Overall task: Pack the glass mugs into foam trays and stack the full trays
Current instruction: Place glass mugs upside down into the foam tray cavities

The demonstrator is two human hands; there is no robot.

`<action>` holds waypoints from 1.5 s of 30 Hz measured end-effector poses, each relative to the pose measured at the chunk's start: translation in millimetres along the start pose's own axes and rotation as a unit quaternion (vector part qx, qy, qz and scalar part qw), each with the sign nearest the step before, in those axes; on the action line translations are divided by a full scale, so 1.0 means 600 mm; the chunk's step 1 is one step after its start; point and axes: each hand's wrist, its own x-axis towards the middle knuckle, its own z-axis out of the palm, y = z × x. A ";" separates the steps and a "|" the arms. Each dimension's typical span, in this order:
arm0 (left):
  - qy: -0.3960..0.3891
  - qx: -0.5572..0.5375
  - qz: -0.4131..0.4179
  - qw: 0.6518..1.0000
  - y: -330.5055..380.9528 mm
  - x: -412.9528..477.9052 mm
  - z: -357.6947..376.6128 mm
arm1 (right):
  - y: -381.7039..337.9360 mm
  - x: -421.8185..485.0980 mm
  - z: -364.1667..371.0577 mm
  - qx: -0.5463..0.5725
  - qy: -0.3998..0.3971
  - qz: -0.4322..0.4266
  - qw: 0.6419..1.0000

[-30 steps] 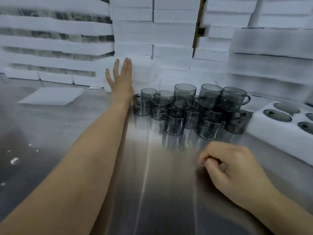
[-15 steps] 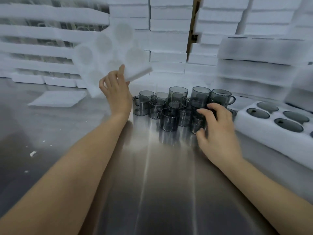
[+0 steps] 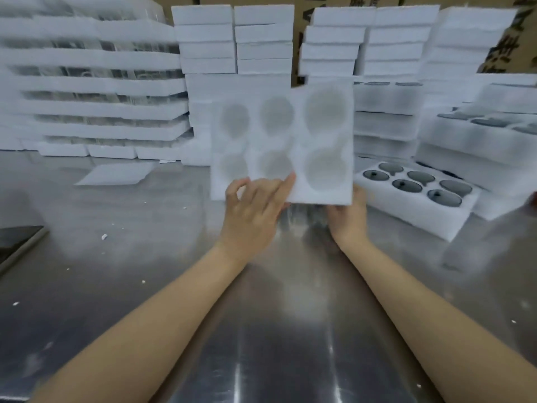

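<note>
An empty white foam tray (image 3: 290, 135) with several round wells stands tilted up on edge in front of me, its wells facing me. My left hand (image 3: 252, 210) holds its lower edge, thumb on the front face. My right hand (image 3: 347, 216) grips the lower right corner from behind. The loose glass mugs are hidden behind the tray. A foam tray filled with dark glass mugs (image 3: 418, 196) lies on the table to the right.
The steel table (image 3: 145, 257) carries foam crumbs. Stacks of foam trays (image 3: 96, 91) line the back left, more stacks (image 3: 389, 53) the back and right. A flat foam sheet (image 3: 116, 173) lies at left, a dark slab (image 3: 17, 242) at the left edge.
My left hand has brought the empty foam tray from the back left to the centre. My right hand left the mugs and took hold of the tray's lower right corner.
</note>
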 end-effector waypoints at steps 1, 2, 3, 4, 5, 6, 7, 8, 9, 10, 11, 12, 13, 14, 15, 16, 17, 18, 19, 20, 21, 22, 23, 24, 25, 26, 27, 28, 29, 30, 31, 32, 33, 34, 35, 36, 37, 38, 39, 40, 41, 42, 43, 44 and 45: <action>0.001 -0.012 0.033 0.999 0.014 0.004 -0.001 | -0.007 -0.003 -0.019 0.027 0.036 0.010 0.999; 0.002 -0.024 0.063 0.998 0.028 0.010 0.001 | -0.009 0.000 -0.040 0.060 0.073 0.014 0.995; 0.001 -0.035 0.084 0.996 0.040 0.015 0.004 | -0.018 0.003 -0.063 0.112 0.115 0.041 0.986; -0.006 -0.043 0.094 0.995 0.051 0.019 0.007 | -0.024 0.009 -0.082 0.164 0.161 0.081 0.970; -0.017 -0.047 0.093 0.994 0.062 0.023 0.010 | -0.027 0.019 -0.100 0.200 0.203 0.128 0.950; -0.025 -0.049 0.088 0.995 0.071 0.027 0.014 | -0.027 0.029 -0.114 0.217 0.246 0.143 0.934; -0.029 -0.049 0.085 0.995 0.078 0.029 0.017 | -0.025 0.037 -0.127 0.241 0.283 0.149 0.916; -0.030 -0.050 0.085 0.995 0.083 0.031 0.020 | -0.023 0.044 -0.139 0.253 0.320 0.147 0.901; -0.032 -0.052 0.086 0.994 0.086 0.032 0.021 | -0.024 0.048 -0.149 0.264 0.344 0.138 0.890; -0.034 -0.052 0.090 0.994 0.088 0.033 0.023 | -0.022 0.053 -0.160 0.274 0.367 0.125 0.880; -0.037 -0.051 0.095 0.993 0.089 0.034 0.024 | -0.022 0.054 -0.171 0.276 0.386 0.103 0.874; -0.039 -0.049 0.100 0.993 0.089 0.034 0.026 | -0.022 0.054 -0.181 0.269 0.400 0.080 0.872; -0.044 -0.049 0.103 0.993 0.090 0.034 0.027 | -0.025 0.054 -0.188 0.265 0.406 0.055 0.873; -0.051 -0.053 0.106 0.992 0.092 0.035 0.028 | -0.029 0.054 -0.190 0.265 0.396 0.036 0.879; -0.060 -0.060 0.110 0.990 0.095 0.036 0.027 | -0.036 0.054 -0.186 0.260 0.374 0.025 0.890; -0.071 -0.070 0.116 0.988 0.099 0.038 0.026 | -0.046 0.053 -0.177 0.256 0.340 0.013 0.905; -0.084 -0.082 0.125 0.985 0.102 0.041 0.023 | -0.053 0.050 -0.165 0.245 0.297 -0.001 0.923; -0.094 -0.094 0.129 0.983 0.104 0.045 0.019 | -0.060 0.045 -0.152 0.218 0.253 -0.025 0.942; -0.102 -0.111 0.120 0.981 0.103 0.050 0.015 | -0.064 0.039 -0.138 0.177 0.211 -0.057 0.960; -0.105 -0.132 0.090 0.982 0.100 0.057 0.010 | -0.065 0.032 -0.124 0.139 0.172 -0.089 0.971; -0.105 -0.153 0.039 0.982 0.093 0.063 0.004 | -0.063 0.027 -0.112 0.116 0.139 -0.116 0.977; -0.106 -0.170 -0.028 0.979 0.084 0.068 -0.002 | -0.061 0.022 -0.101 0.110 0.112 -0.131 0.979; -0.111 -0.181 -0.104 0.972 0.072 0.070 -0.007 | -0.058 0.017 -0.091 0.111 0.093 -0.141 0.979; -0.122 -0.185 -0.182 0.958 0.058 0.067 -0.010 | -0.056 0.013 -0.082 0.115 0.078 -0.145 0.980; -0.138 -0.185 -0.253 0.940 0.044 0.060 -0.011 | -0.054 0.010 -0.073 0.120 0.064 -0.142 0.980; -0.156 -0.188 -0.312 0.918 0.031 0.050 -0.010 | -0.053 0.007 -0.065 0.126 0.048 -0.136 0.981; -0.172 -0.203 -0.360 0.894 0.020 0.039 -0.007 | -0.052 0.003 -0.059 0.130 0.030 -0.132 0.982; -0.180 -0.233 -0.399 0.868 0.012 0.028 -0.002 | -0.051 0.000 -0.055 0.131 0.014 -0.130 0.983; -0.185 -0.280 -0.431 0.838 0.006 0.020 0.004 | -0.050 -0.002 -0.052 0.129 0.000 -0.131 0.983; -0.191 -0.338 -0.459 0.799 0.003 0.014 0.009 | -0.050 -0.004 -0.050 0.127 -0.008 -0.136 0.983; -0.202 -0.396 -0.485 0.753 0.003 0.012 0.012 | -0.050 -0.005 -0.049 0.123 -0.013 -0.142 0.982; -0.217 -0.450 -0.509 0.700 0.005 0.011 0.014 | -0.051 -0.006 -0.048 0.119 -0.018 -0.149 0.981; -0.236 -0.488 -0.530 0.652 0.009 0.010 0.015 | -0.052 -0.007 -0.046 0.115 -0.022 -0.156 0.981; -0.255 -0.506 -0.542 0.621 0.012 0.010 0.017 | -0.053 -0.008 -0.045 0.111 -0.026 -0.164 0.980; -0.271 -0.514 -0.542 0.607 0.017 0.009 0.018 | -0.054 -0.009 -0.045 0.106 -0.029 -0.171 0.979; -0.282 -0.520 -0.534 0.604 0.021 0.009 0.017 | -0.054 -0.008 -0.046 0.100 -0.032 -0.179 0.978; -0.286 -0.524 -0.526 0.606 0.026 0.010 0.015 | -0.052 -0.008 -0.047 0.094 -0.036 -0.186 0.977; -0.290 -0.526 -0.519 0.608 0.031 0.012 0.014 | -0.051 -0.007 -0.047 0.089 -0.041 -0.186 0.978; -0.296 -0.525 -0.515 0.610 0.035 0.013 0.013 | -0.051 -0.006 -0.048 0.088 -0.046 -0.174 0.980; -0.307 -0.523 -0.512 0.609 0.037 0.014 0.012 | -0.052 -0.006 -0.049 0.090 -0.052 -0.150 0.983; -0.321 -0.521 -0.510 0.605 0.038 0.015 0.011 | -0.053 -0.006 -0.050 0.092 -0.056 -0.123 0.987; -0.337 -0.517 -0.506 0.602 0.035 0.014 0.010 | -0.053 -0.004 -0.051 0.091 -0.055 -0.100 0.989; -0.356 -0.511 -0.497 0.604 0.031 0.013 0.011 | -0.052 -0.003 -0.053 0.090 -0.050 -0.084 0.991; -0.376 -0.501 -0.484 0.611 0.026 0.011 0.010 | -0.051 -0.001 -0.056 0.092 -0.044 -0.070 0.992; -0.393 -0.492 -0.470 0.619 0.021 0.009 0.010 | -0.050 0.001 -0.060 0.098 -0.041 -0.053 0.993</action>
